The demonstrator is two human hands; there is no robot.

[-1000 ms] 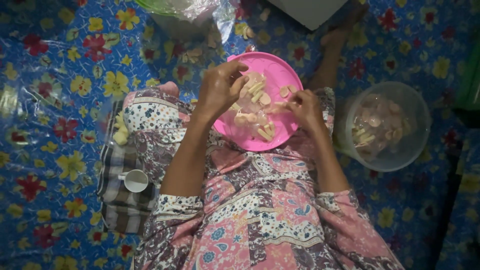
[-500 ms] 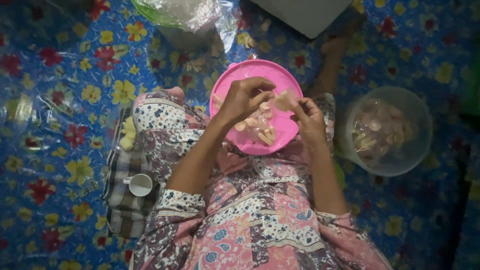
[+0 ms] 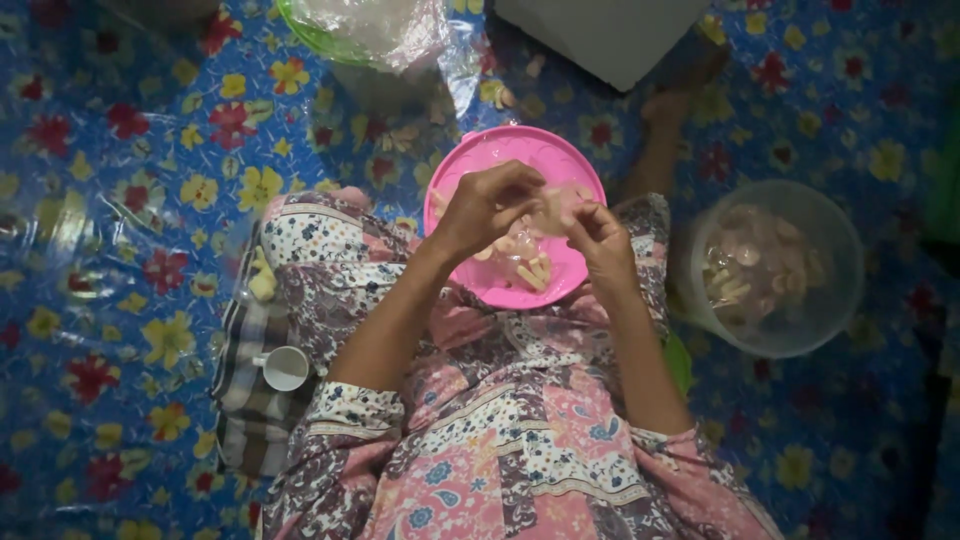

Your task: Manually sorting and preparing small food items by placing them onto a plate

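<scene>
Blue floor covering [image 3: 120,200] printed with red and yellow flowers is seen across the whole view, under dim light. Both hands are held together over a pink plate [image 3: 470,165] that rests on the patterned lap. The left hand [image 3: 485,205] is curled, its fingertips pinched on a small pale piece [image 3: 555,205]; the right hand [image 3: 600,235] is likewise closed on the same piece from the other side. What the piece is cannot be made out, being blurred and partly covered by the fingers. Several more pale pieces [image 3: 530,270] lie on the near part of the plate; an exact count is not possible. One clear round tub [image 3: 765,265] holding similar pale pieces stands just right of the lap. One small white cup [image 3: 287,367] lies on a checked cloth [image 3: 240,400] at the left. One green-rimmed container with a clear plastic bag [image 3: 370,25] and one grey board [image 3: 600,30] are cut off by the top edge. One bare foot [image 3: 665,110] is seen beyond the plate.
</scene>
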